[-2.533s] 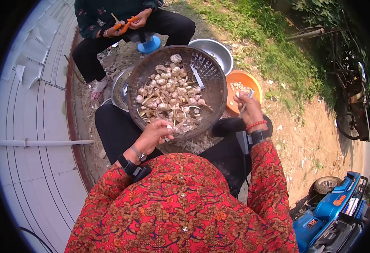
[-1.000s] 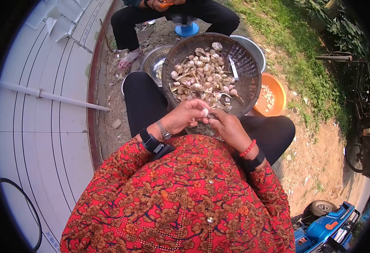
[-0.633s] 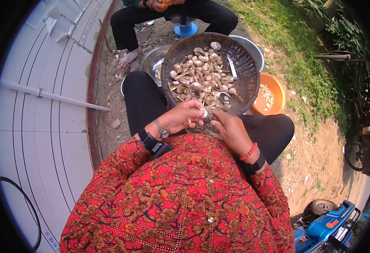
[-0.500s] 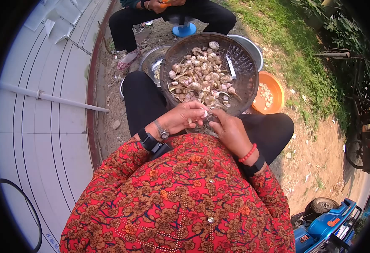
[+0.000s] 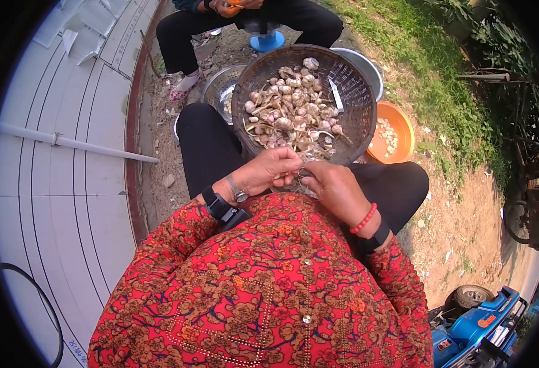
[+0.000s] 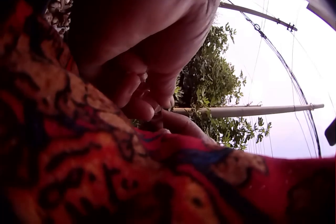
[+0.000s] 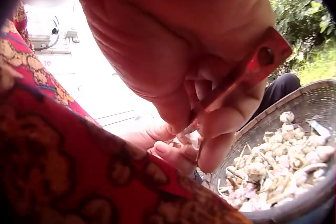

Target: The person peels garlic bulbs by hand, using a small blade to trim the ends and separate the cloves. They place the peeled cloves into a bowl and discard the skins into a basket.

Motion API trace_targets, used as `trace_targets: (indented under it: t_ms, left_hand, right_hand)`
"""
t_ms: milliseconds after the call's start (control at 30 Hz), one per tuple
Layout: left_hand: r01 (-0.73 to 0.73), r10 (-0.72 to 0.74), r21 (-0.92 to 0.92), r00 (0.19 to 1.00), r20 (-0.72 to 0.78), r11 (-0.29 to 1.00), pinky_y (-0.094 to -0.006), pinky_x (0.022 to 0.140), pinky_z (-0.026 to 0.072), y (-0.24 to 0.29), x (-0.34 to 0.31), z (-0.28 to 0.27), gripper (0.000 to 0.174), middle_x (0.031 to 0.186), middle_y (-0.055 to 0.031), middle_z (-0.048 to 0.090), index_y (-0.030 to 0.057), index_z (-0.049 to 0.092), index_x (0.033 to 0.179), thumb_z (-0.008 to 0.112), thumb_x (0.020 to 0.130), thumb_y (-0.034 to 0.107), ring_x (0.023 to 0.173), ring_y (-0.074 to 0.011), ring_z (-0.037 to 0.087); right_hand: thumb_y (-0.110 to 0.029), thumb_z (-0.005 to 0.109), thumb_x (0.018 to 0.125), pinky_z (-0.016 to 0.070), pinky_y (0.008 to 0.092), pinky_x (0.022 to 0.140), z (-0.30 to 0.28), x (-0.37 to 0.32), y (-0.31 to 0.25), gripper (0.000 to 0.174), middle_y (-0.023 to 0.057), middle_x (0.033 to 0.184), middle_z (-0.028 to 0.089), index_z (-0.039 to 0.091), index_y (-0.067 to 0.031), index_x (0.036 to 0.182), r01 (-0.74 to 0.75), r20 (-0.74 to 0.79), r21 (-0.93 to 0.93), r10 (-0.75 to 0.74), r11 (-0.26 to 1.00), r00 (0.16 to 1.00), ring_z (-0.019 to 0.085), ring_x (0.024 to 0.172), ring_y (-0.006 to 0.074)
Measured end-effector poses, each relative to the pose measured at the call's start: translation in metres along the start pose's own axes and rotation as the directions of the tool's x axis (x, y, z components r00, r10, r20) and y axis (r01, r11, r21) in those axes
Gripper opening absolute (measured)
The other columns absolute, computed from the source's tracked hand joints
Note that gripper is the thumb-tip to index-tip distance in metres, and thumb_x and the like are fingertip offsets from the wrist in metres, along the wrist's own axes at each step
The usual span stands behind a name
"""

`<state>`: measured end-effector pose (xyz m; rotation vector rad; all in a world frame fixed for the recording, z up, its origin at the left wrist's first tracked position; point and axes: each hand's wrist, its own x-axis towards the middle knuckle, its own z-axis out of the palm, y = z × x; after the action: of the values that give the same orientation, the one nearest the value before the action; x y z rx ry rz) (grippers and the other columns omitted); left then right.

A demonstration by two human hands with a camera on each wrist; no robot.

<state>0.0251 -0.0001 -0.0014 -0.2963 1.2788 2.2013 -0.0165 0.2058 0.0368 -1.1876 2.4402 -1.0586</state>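
Observation:
In the head view the left hand [image 5: 264, 173] and right hand [image 5: 337, 189] meet fingertip to fingertip in front of the shirt, just below a round woven basket [image 5: 371, 132] of garlic bulbs [image 5: 294, 101]. The right wrist view shows the right hand [image 7: 189, 45] gripping a small knife [image 7: 231, 85], its handle with a hole across the palm. Its blade end touches a pale garlic piece [image 7: 192, 138], which the left hand's fingers [image 7: 176, 157] pinch. From the left wrist view, the left hand [image 6: 149, 50] has bent fingers; the garlic is hidden there.
Another knife [image 5: 336, 95] lies inside the basket. An orange bowl [image 5: 406, 147] with peeled cloves stands to its right, metal bowls [image 5: 375, 80] behind and a colander [image 5: 211, 89] at left. Across sits another person [image 5: 186, 34]. A blue vehicle [image 5: 478, 319] stands lower right.
The right hand has come from above the orange bowl to the left hand. The white clove that showed at the left fingertips is now covered by fingers in the head view.

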Motion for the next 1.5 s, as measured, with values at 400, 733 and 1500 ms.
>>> trace_targets:
  t_ms: [400, 733, 1500]
  left_hand:
    - [0.01, -0.011, 0.043, 1.0, 0.006, 0.999, -0.0169, 0.049, 0.0344, 0.0, 0.003, 0.0, 0.013, 0.076, 0.001, 0.055, 0.0063, 0.057, 0.093, 0.06, 0.094, 0.019, 0.063, -0.0047, 0.051]
    - [0.001, 0.0, -0.084, 1.0, 0.002, 0.996, -0.0159, 0.048, 0.0358, 0.0, 0.003, 0.001, 0.012, 0.082, -0.0023, 0.059, 0.0041, 0.056, 0.095, 0.057, 0.095, 0.016, 0.062, -0.0056, 0.051]
    - [-0.011, 0.047, 0.238, 0.988, -0.145, 0.971, -0.018, 0.049, 0.0345, 0.005, 0.005, 0.015, 0.016, 0.069, 0.0034, 0.053, 0.0078, 0.057, 0.088, 0.06, 0.093, 0.023, 0.057, -0.0036, 0.047]
  right_hand:
    - [-0.012, 0.065, 0.081, 0.0465, 0.0475, 0.062, 0.005, 0.002, 0.007, 0.01, 0.02, 0.072, 0.061, 0.061, -0.0026, 0.085, -0.005, 0.022, 0.081, 0.003, 0.997, 1.0, 0.06, 0.071, 0.0396]
    - [-0.012, 0.065, 0.082, 0.0459, 0.0466, 0.062, 0.006, -0.008, 0.015, 0.012, 0.0206, 0.075, 0.061, 0.063, -0.0015, 0.086, -0.143, -0.088, 0.197, 0.163, 0.97, 0.983, 0.06, 0.072, 0.0395]
    - [-0.014, 0.065, 0.081, 0.0482, 0.0465, 0.068, -0.007, 0.007, 0.004, 0.017, 0.0204, 0.078, 0.064, 0.065, -0.0024, 0.094, -0.085, 0.05, 0.151, 0.078, 0.985, 0.996, 0.062, 0.076, 0.0389]
